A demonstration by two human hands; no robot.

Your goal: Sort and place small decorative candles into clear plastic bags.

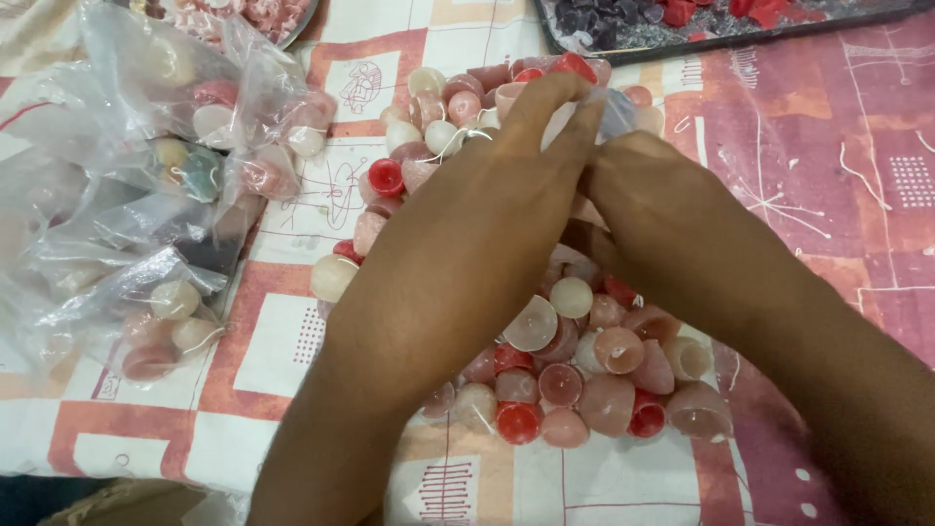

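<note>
A heap of small dome-shaped wax candles (575, 380) in pink, red and cream lies on a patterned cloth. My left hand (506, 185) reaches across the heap with its fingertips pinched on a small clear plastic bag (612, 109) at the far side. My right hand (662, 209) meets it there, and its fingers also grip the bag. Both forearms cover the middle of the heap. A thin white wick sticks out of some candles.
Several clear bags filled with candles (146, 195) lie at the left. A dark tray (701, 24) with dark and red pieces stands at the back right. A plate of pink pieces (263, 15) shows at the back left. The patterned cloth (838, 156) covers the table.
</note>
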